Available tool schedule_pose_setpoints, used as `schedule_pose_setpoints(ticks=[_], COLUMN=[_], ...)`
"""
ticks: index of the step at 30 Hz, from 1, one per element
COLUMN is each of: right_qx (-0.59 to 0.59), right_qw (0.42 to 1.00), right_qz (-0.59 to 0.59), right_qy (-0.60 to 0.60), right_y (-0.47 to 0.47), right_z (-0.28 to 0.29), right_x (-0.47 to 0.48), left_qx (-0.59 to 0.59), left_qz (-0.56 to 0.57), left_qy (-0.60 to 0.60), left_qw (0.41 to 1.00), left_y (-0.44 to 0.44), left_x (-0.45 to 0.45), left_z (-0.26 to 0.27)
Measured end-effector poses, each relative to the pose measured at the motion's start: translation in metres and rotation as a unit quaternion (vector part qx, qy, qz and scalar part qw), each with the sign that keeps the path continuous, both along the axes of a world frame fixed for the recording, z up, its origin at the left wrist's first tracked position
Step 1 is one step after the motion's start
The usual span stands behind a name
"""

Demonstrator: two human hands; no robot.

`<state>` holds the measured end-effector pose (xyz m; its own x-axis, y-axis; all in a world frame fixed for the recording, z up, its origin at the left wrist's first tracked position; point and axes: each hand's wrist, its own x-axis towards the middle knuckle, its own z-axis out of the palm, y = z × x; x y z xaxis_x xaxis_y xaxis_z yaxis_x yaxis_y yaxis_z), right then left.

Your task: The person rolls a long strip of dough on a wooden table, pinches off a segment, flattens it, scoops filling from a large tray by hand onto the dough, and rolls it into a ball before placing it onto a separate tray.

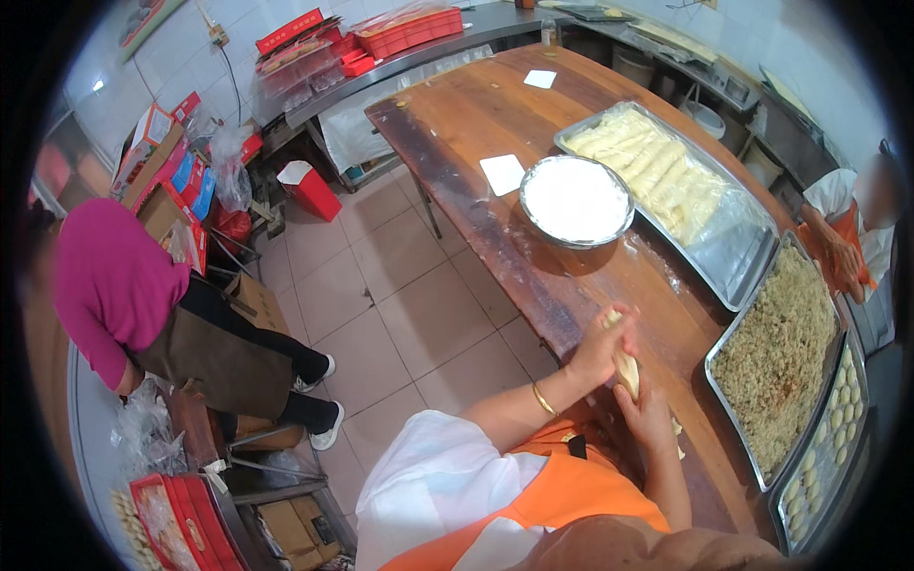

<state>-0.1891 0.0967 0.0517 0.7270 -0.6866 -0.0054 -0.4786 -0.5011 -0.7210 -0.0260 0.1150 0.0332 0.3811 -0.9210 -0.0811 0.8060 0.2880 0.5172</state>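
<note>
A strip of pale dough (628,374) runs between my two hands above the wooden table's near edge. My left hand (610,346), with a gold bangle at the wrist, is closed around its upper part. Fingers of my right hand (646,414) hold its lower end. Beyond them stands a metal bowl of white powder (577,200). To its right, a metal tray (728,282) carries plastic-covered dough rolls (657,168). Nearer on the right is a tray of crumbly filling (775,357), and beside that a tray of small dough pieces (810,482).
White scrapers (502,175) lie on the wooden table (457,121). One person (850,228) in an orange apron is across the table; another (128,285) in a pink top stands at left. Red crates (407,32), cardboard boxes and a red bin (310,191) are farther off.
</note>
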Motion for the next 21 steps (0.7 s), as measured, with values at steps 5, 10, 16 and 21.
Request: schedule_pose_setpoints(ticks=[5,10,16,21], right_qx=[-0.095,-0.176,-0.159,-0.208], right_qw=[0.993,0.976,0.975,0.967], right_qz=[-0.03,-0.049,-0.075,-0.069], right_qy=[0.07,0.118,0.138,0.13], right_y=[0.004,0.011,0.021,0.024], right_z=[0.001,-0.003,0.004,0.007], right_x=[-0.012,-0.041,-0.076,-0.083], left_qx=[0.051,0.09,0.093,0.12], left_qz=[0.032,0.08,0.124,0.1], left_qy=[0.073,0.1,0.099,0.045], left_qw=[0.996,0.988,0.983,0.987], left_y=[-0.005,-0.007,0.003,-0.005], left_x=[0.028,0.052,0.095,0.106], left_z=[-0.004,-0.023,-0.031,-0.031])
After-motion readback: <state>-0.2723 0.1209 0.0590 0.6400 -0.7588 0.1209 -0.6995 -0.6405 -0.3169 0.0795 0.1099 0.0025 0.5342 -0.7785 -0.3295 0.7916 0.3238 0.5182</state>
